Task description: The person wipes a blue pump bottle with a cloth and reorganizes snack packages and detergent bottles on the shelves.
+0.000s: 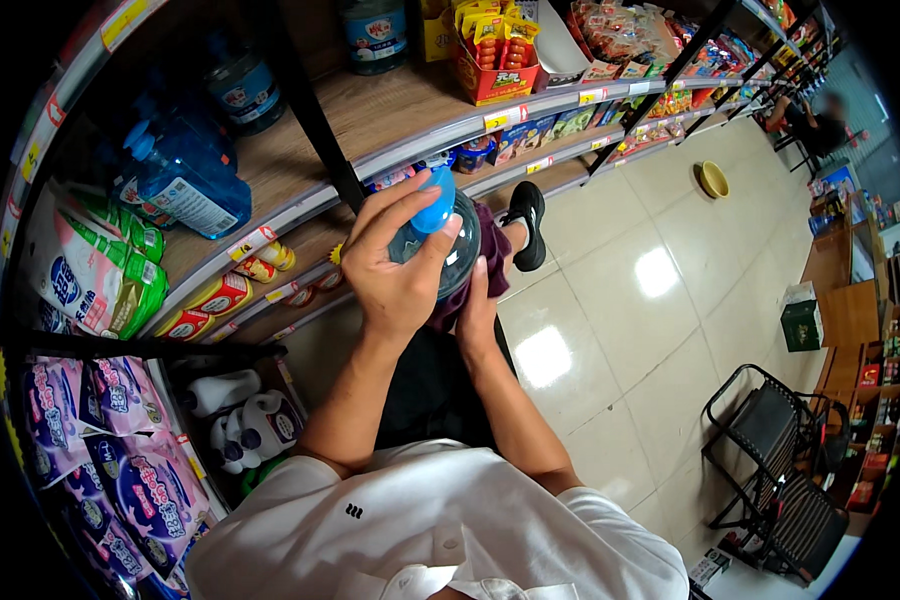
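A large clear bottle with a blue cap [435, 203] is in front of me, seen from above. My left hand [398, 245] grips its top, with fingers and thumb around the neck just below the cap. A dark purple cloth [491, 232] wraps the bottle's right side. My right hand [478, 306] holds this cloth against the bottle from the near right, its fingers partly hidden by the folds. The lower part of the bottle [458, 255] is hidden under the hands and cloth.
Wooden store shelves [315, 140] curve along the left and far side, bearing blue bottles [195, 190] and a red snack box [498, 75]. Purple packs [135, 470] lie at lower left. On the tiled floor [620, 300] are a yellow bowl [713, 180] and a black folding chair [770, 425].
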The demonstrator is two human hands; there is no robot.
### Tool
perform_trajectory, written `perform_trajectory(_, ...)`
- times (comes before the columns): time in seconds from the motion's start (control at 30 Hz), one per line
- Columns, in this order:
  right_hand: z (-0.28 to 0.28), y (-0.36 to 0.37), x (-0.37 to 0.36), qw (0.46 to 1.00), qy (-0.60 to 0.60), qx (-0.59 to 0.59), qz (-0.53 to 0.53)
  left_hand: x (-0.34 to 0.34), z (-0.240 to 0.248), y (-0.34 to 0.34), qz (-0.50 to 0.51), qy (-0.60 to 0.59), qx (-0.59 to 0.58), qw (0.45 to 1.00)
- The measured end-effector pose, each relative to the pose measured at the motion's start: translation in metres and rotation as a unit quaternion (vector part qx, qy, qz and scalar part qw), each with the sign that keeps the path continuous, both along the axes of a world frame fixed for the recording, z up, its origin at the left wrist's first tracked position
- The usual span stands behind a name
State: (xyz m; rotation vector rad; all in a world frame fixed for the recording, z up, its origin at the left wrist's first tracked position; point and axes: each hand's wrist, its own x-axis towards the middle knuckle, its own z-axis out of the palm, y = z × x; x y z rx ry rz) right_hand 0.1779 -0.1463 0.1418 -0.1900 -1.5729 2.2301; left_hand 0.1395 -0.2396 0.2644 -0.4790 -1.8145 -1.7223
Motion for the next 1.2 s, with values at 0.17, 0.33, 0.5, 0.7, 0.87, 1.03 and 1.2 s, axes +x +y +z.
perform_trajectory(0.17, 0.017, -0.005, 0.009, 0.994, 0.098, -0.024, 0.036, -0.001, 0.001, 0.004, 0.058, -0.024, -0.028, 0.998)
perform_trajectory(0.33, 0.037, 0.017, -0.022, 0.991, 0.12, -0.046, 0.044, -0.003, 0.011, -0.002, 0.122, -0.073, -0.096, 0.985)
perform_trajectory(0.5, 0.082, 0.034, -0.043, 0.965, 0.1, -0.222, 0.093, 0.003, 0.026, -0.013, 0.037, -0.06, -0.113, 0.991)
perform_trajectory(0.7, 0.119, 0.063, -0.039, 0.975, 0.033, -0.076, 0.207, -0.015, 0.054, -0.039, -0.228, -0.023, -0.18, 0.956)
perform_trajectory(0.87, 0.103, 0.075, -0.043, 0.953, -0.011, 0.133, 0.273, -0.016, 0.054, -0.048, -0.321, -0.047, -0.213, 0.922)
perform_trajectory(1.03, 0.109, 0.056, -0.046, 0.952, -0.012, 0.076, 0.295, 0.022, 0.044, -0.018, -0.081, -0.015, -0.231, 0.97)
perform_trajectory(1.2, 0.11, 0.054, -0.053, 0.943, -0.09, -0.015, 0.32, 0.026, 0.023, -0.006, 0.046, 0.075, -0.184, 0.979)
